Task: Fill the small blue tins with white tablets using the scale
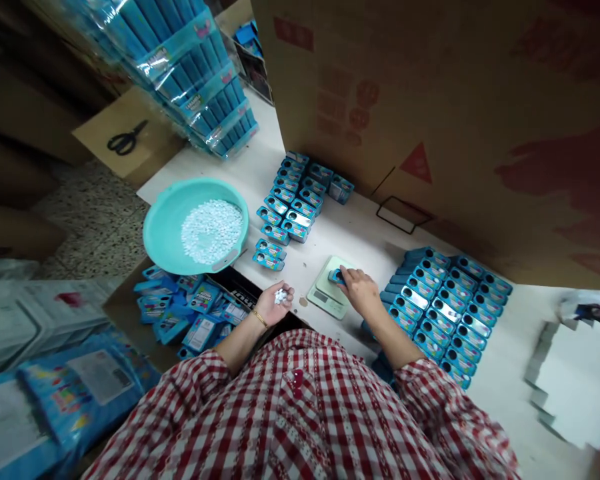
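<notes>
Several small white pieces [281, 296] lie in my left hand [274, 305], which is palm up with its fingers curled round them, near the table's front edge. My right hand [359, 288] grips a small blue container [337, 276] at the top of a pale green scale [326, 293]. The scale's display faces me. To the left, a turquoise basin [167, 230] holds a heap of white pieces [211, 231]. Blue containers [285, 200] stand in rows behind the scale, and a larger group [445, 307] stands to its right.
A large cardboard box [430, 87] rises behind the table. Tall wrapped stacks of blue packs [190, 73] stand at the back left. Below the basin, an open box [125, 313] holds blue packs. Scissors [125, 140] lie on cardboard; white sheets [580, 373] are at the right.
</notes>
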### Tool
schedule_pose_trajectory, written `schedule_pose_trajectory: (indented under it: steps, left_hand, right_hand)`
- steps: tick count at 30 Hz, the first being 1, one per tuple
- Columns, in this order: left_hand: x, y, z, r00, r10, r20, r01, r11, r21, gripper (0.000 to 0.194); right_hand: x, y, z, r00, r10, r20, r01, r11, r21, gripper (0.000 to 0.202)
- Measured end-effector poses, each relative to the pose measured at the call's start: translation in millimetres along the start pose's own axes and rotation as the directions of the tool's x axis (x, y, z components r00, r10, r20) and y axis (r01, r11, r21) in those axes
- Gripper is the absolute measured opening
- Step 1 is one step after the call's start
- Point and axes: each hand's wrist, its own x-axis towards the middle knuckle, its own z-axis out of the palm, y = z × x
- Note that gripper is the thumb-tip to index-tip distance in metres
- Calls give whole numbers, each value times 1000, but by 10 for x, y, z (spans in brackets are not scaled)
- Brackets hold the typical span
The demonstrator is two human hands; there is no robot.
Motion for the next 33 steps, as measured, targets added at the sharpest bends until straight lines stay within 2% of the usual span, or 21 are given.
schedule_pose_trajectory:
  steps: [2, 5, 7, 9, 12, 18, 21, 24, 27, 30, 33]
  left_hand:
    - [-26, -10, 12, 1000, -17, 4, 17, 999, 28, 28]
    - [-54, -83, -11, 996, -64, 59, 60, 996, 61, 27]
    - [-61, -150, -59, 990, -107, 93, 101, 992, 69, 29]
    - [-64, -207, -131, 988, -124, 92, 118, 991, 65, 32]
    - [-72, -249, -260, 987, -149, 69, 144, 987, 67, 36]
    - [-111, -261, -429, 970, -227, 81, 221, 972, 83, 40]
    - [-135, -266, -437, 962, -251, 106, 242, 966, 91, 40]
    - [-156, -269, -401, 963, -242, 118, 232, 968, 93, 39]
    - [-177, -277, -342, 960, -254, 122, 243, 965, 96, 38]
    - [-191, -303, -277, 949, -285, 135, 272, 957, 105, 37]
    - [-164, -349, -192, 949, -272, 158, 257, 961, 105, 34]
  right_hand:
    - [-108, -129, 27, 996, -21, -92, 26, 998, 60, 49]
    - [-248, -522, 56, 976, -136, -172, 169, 966, 196, 45]
    - [-279, -850, 114, 964, -205, -170, 246, 928, 279, 39]
    - [-265, -1120, 207, 963, -234, -134, 265, 913, 310, 37]
    - [-232, -1333, 361, 947, -311, -87, 322, 891, 319, 33]
    - [-245, -1419, 471, 916, -394, -83, 397, 849, 349, 26]
    - [-263, -1431, 450, 926, -369, -80, 368, 835, 409, 23]
    - [-289, -1423, 429, 954, -289, -81, 295, 849, 439, 23]
    - [-319, -1409, 430, 960, -256, -114, 280, 847, 452, 23]
    - [-349, -1391, 467, 956, -252, -151, 294, 818, 495, 24]
    - [-377, -1318, 498, 963, -164, -215, 261, 772, 580, 23]
